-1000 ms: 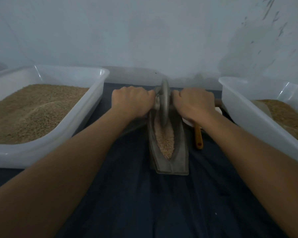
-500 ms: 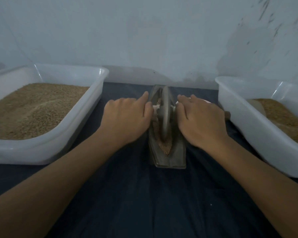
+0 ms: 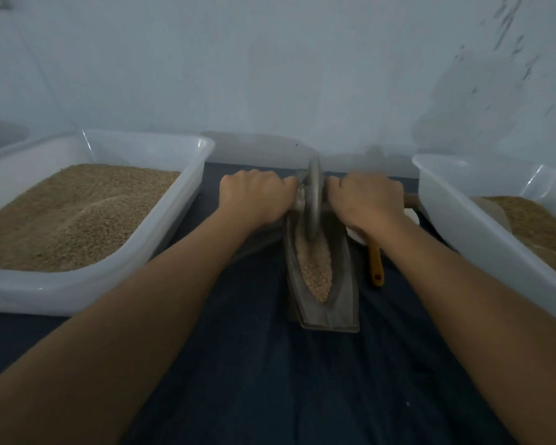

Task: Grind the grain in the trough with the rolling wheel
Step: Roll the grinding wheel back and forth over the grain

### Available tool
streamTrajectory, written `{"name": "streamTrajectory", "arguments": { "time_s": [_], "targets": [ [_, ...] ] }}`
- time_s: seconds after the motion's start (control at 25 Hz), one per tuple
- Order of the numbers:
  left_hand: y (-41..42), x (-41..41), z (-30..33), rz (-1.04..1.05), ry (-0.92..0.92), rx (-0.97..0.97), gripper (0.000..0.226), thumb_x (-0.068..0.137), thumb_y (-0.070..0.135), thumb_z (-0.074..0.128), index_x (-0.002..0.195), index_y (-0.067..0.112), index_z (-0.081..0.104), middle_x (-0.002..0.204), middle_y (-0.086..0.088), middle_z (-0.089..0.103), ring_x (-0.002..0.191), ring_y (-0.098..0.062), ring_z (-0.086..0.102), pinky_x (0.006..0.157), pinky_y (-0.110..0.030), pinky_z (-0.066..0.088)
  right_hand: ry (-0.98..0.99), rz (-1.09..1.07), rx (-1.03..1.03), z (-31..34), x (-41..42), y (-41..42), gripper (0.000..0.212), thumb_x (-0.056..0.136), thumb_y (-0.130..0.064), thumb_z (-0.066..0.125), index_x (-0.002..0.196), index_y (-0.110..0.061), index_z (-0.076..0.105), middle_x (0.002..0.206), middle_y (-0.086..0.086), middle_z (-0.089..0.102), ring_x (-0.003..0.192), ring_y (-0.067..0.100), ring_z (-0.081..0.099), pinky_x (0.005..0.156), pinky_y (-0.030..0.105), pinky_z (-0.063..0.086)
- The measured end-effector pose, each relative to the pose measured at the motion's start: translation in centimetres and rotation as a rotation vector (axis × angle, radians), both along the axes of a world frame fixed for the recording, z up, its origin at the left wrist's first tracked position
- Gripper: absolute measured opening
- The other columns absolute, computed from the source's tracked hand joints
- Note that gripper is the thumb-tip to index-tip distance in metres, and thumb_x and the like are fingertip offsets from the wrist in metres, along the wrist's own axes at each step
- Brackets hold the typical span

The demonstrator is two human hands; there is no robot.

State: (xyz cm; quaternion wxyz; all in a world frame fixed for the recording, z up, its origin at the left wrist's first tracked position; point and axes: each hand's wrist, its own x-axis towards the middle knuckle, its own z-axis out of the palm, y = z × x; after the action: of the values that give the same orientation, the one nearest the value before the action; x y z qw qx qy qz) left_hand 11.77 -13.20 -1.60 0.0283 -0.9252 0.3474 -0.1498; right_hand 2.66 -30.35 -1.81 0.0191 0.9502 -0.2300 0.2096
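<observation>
A narrow grey metal trough (image 3: pixel 344 303) lies lengthwise on the dark cloth, with pale grain (image 3: pixel 315 268) in its groove. The grey rolling wheel (image 3: pixel 313 197) stands upright in the far end of the trough. My left hand (image 3: pixel 254 200) grips the wheel's axle handle on the left side. My right hand (image 3: pixel 366 200) grips the axle handle on the right, and a brown end of that handle (image 3: pixel 410 200) pokes out past it. Both arms are stretched forward.
A large white tub of brown grain (image 3: pixel 77 213) stands on the left. Another white tub (image 3: pixel 463 220) with grain stands on the right. An orange-handled tool (image 3: pixel 375 261) lies right of the trough, next to a white dish (image 3: pixel 413 216). A pale wall stands right behind.
The wheel was pulled toward the near end of the trough half a second ago. Now both hands have pushed it back to the far end, uncovering the grain.
</observation>
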Motion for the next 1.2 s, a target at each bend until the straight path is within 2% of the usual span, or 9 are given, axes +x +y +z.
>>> {"name": "streamTrajectory", "arguments": {
  "time_s": [0.2,0.36,0.48,0.6,0.72,0.84,0.92,1.08,1.2],
  "targets": [
    [-1.1,1.6,0.4,0.035,0.068,-0.019,0.045,0.107,0.037,0.024,0.122,0.015,0.061,0.127,-0.017,0.065,0.115,-0.038,0.061,0.082,-0.045,0.036,-0.013,-0.017,0.024,0.4,1.9,-0.8,0.056,0.1,-0.053,0.024,0.066,-0.021,0.055,0.067,0.001,0.05,0.061,0.02,0.045,0.06,0.035,0.026],
    [1.6,-1.5,-1.2,-0.097,-0.089,-0.069,0.025,0.109,0.033,0.03,0.103,0.019,0.051,0.114,-0.009,0.068,0.098,-0.038,0.065,0.073,-0.041,0.042,-0.066,0.027,-0.089,-0.6,-2.4,1.8,0.061,0.1,-0.046,0.015,0.061,-0.018,0.052,0.067,0.005,0.059,0.074,0.031,0.06,0.072,0.039,0.043],
    [4.3,-4.8,-2.4,-0.126,-0.115,-0.286,0.049,0.108,0.044,0.024,0.132,0.024,0.062,0.103,-0.001,0.076,0.083,-0.032,0.07,0.068,-0.039,0.052,-0.105,0.171,-0.075,-0.8,-6.8,3.3,0.059,0.104,-0.041,0.018,0.076,-0.018,0.065,0.093,0.007,0.074,0.121,0.032,0.064,0.084,0.042,0.05],
    [5.9,-6.9,-2.6,-0.183,-0.125,-0.383,0.061,0.109,0.049,0.019,0.156,0.026,0.05,0.084,0.006,0.073,0.07,-0.023,0.067,0.06,-0.036,0.05,-0.11,0.245,-0.047,-0.4,-8.6,3.8,0.058,0.101,-0.044,0.017,0.099,-0.023,0.071,0.114,0.002,0.074,0.132,0.024,0.059,0.092,0.042,0.049],
    [5.9,-6.6,-2.5,-0.153,-0.134,-0.355,0.059,0.108,0.048,0.019,0.152,0.028,0.054,0.079,0.006,0.07,0.067,-0.021,0.064,0.06,-0.036,0.05,-0.158,0.245,-0.094,-0.7,-8.2,3.8,0.059,0.1,-0.044,0.015,0.089,-0.023,0.069,0.101,0.001,0.074,0.118,0.025,0.065,0.082,0.041,0.052],
    [2.8,-3.8,-1.7,-0.057,-0.164,-0.238,0.051,0.106,0.042,0.02,0.115,0.026,0.067,0.087,-0.001,0.072,0.072,-0.027,0.062,0.063,-0.036,0.046,-0.088,0.141,-0.028,-0.9,-5.0,2.0,0.057,0.103,-0.043,0.02,0.064,-0.021,0.056,0.071,-0.001,0.062,0.085,0.03,0.066,0.061,0.036,0.038],
    [0.7,-1.4,-1.0,-0.014,-0.113,-0.135,0.044,0.104,0.04,0.019,0.095,0.023,0.059,0.103,-0.007,0.071,0.084,-0.031,0.061,0.069,-0.038,0.038,-0.002,0.043,-0.007,-0.4,-2.0,0.6,0.058,0.102,-0.05,0.019,0.065,-0.02,0.052,0.068,0.002,0.054,0.068,0.026,0.055,0.063,0.038,0.033],
    [-1.7,1.4,0.2,0.086,0.057,-0.171,0.057,0.103,0.048,0.021,0.105,0.02,0.07,0.121,-0.015,0.07,0.108,-0.037,0.065,0.078,-0.041,0.035,0.061,-0.011,0.096,0.4,1.3,-0.9,0.06,0.101,-0.059,0.019,0.071,-0.022,0.056,0.073,0.002,0.054,0.066,0.02,0.046,0.073,0.042,0.033],
    [-0.8,0.0,-0.2,0.043,0.028,-0.164,0.046,0.105,0.045,0.022,0.097,0.023,0.062,0.114,-0.013,0.07,0.095,-0.033,0.061,0.076,-0.041,0.036,0.01,-0.012,0.047,0.3,-0.2,0.0,0.064,0.1,-0.056,0.017,0.068,-0.02,0.059,0.074,0.005,0.061,0.07,0.025,0.055,0.072,0.041,0.038]
  ]
}}
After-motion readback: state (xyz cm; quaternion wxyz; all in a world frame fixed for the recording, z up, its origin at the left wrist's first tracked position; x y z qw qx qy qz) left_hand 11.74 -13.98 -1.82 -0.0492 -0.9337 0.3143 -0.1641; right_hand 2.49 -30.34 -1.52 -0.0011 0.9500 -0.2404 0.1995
